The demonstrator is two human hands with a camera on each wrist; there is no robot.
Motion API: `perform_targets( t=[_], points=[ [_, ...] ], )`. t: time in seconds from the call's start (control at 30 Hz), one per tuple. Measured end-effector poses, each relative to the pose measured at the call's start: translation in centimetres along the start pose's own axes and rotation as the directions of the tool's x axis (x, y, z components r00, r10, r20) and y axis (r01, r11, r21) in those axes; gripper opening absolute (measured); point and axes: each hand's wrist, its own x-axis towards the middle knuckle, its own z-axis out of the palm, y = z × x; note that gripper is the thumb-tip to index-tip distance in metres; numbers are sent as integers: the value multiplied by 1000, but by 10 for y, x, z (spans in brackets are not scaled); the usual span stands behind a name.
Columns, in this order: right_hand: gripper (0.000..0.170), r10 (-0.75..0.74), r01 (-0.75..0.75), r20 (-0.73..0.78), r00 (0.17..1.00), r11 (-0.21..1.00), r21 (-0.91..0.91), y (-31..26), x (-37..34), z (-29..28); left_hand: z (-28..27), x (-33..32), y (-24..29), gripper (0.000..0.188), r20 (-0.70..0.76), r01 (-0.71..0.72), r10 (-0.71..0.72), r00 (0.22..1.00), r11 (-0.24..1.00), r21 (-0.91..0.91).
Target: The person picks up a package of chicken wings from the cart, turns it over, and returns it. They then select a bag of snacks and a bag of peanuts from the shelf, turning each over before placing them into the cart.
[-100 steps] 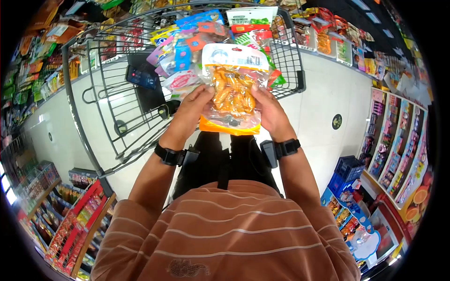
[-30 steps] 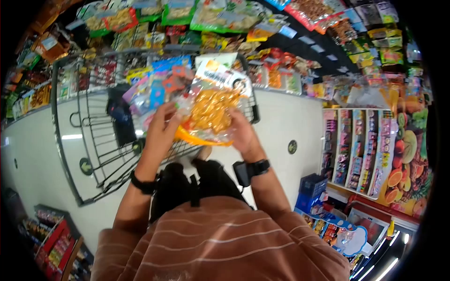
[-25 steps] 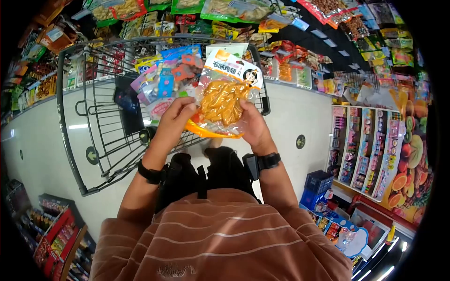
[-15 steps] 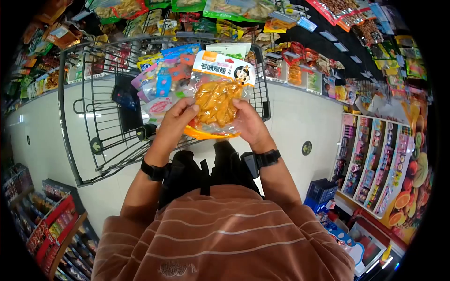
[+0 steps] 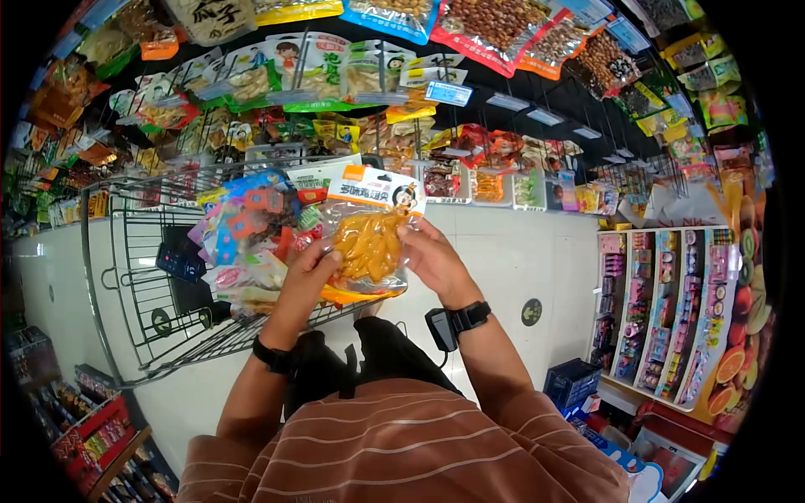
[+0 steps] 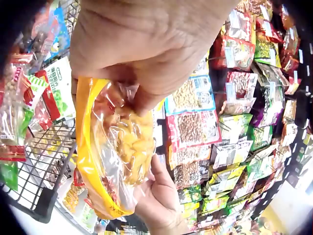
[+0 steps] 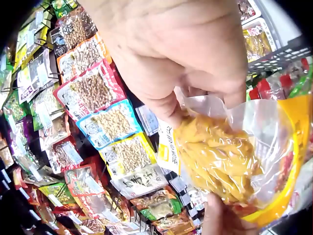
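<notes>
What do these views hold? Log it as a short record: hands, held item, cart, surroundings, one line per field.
Left hand: pinches one side of the packet; the left hand has a band at its wrist
Right hand: grips the opposite side
Held item: one clear packet, white header, orange bottom edge, yellow-brown food inside
Cart: dark wire frame, several colourful packages inside
Beyond cart: hanging snack bags
Right of head view: shelf unit, blue crate
Floor: pale

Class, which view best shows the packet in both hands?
The head view, because the packet faces it, printed top visible. Left wrist shows its orange edge; right wrist, contents closer, print partly hidden.
</notes>
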Motion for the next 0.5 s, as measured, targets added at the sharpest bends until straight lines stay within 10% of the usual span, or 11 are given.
perform_targets(
  t=[0.5],
  points=[
    [16, -161, 163, -96, 982, 987, 4, -73, 31, -88, 40, 34, -4, 37, -110, 31, -17, 994, 990, 135]
  ],
)
